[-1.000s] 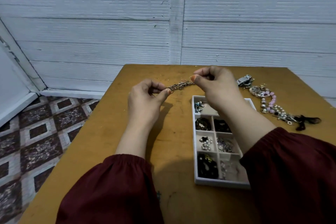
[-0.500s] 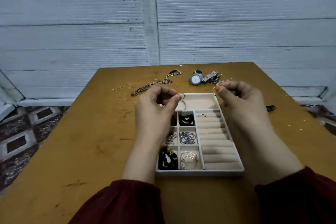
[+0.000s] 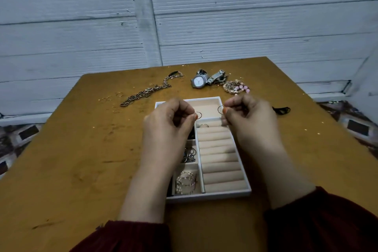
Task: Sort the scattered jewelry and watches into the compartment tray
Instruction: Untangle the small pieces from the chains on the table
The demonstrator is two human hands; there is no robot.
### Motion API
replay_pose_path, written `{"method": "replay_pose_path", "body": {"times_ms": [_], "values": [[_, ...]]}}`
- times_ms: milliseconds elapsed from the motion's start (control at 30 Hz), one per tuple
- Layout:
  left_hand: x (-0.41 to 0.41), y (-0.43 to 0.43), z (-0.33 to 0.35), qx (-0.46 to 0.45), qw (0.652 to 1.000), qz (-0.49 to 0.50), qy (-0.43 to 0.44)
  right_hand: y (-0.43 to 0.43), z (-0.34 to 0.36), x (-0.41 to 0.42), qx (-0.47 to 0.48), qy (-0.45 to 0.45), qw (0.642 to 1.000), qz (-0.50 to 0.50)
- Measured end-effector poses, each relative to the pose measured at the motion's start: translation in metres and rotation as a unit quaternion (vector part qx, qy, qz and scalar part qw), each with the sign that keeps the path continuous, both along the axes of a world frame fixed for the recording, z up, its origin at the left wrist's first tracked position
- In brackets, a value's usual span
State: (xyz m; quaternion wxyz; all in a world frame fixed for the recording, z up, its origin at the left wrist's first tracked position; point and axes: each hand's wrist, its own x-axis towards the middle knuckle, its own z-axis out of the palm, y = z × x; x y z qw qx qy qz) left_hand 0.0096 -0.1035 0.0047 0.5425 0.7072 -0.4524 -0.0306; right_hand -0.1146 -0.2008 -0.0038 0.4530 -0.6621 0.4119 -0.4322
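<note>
**Two thin rings held over the tray**

We see the white-rimmed compartment tray [image 3: 208, 198] lying mid-table on the worn wooden table [image 3: 81, 149], lined in beige plush. Its right half is a stack of padded ring rolls [image 3: 221, 156], with a seated ring [image 3: 204, 126] in the farthest slot. In the column to their left, the nearest compartment holds looped, beaded bangles [image 3: 186, 182], and the next holds a silvery tangle [image 3: 190, 154].

The left hand [image 3: 169, 127] pinches a thin ring [image 3: 198, 115] between thumb and forefinger, the other fingers curled in. The right hand [image 3: 251, 120] pinches a second thin ring [image 3: 220, 109] the same way. Both rings hang above the tray's far end.

From the tray, a flat-linked chain [image 3: 147, 93] lies at eleven o'clock. A steel watch [image 3: 199, 81] with a pale dial is at twelve, and a pink-beaded bracelet [image 3: 235, 87] at one. Small loose rings [image 3: 108, 98] lie at ten.

The left forearm covers the tray's leftmost compartments, so we cannot tell their contents. A black object [image 3: 282, 110] at three o'clock is too dark to identify.
</note>
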Motion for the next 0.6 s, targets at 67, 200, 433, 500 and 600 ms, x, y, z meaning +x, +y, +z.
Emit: {"method": "replay_pose_path", "body": {"times_ms": [67,200,433,500,600], "values": [[-0.0005,0.0004,0.0002,0.011,1.000,0.004,-0.014,-0.0005,-0.0001,-0.0020,-0.049,0.058,0.997,-0.004],[-0.0009,0.0032,0.0011,0.023,0.999,0.011,-0.025,0.0006,-0.0002,-0.0050,-0.106,0.115,0.988,0.002],[-0.0015,0.0064,0.0029,0.034,0.999,0.011,-0.016,-0.0002,-0.0057,-0.0059,-0.134,0.166,0.977,0.007],[-0.0019,0.0068,0.0034,0.033,0.999,0.011,-0.017,0.0000,-0.0064,-0.0049,-0.140,0.173,0.975,0.010],[-0.0020,0.0063,0.0039,0.034,0.999,0.011,-0.019,0.0003,-0.0058,-0.0044,-0.142,0.184,0.973,0.014]]}}
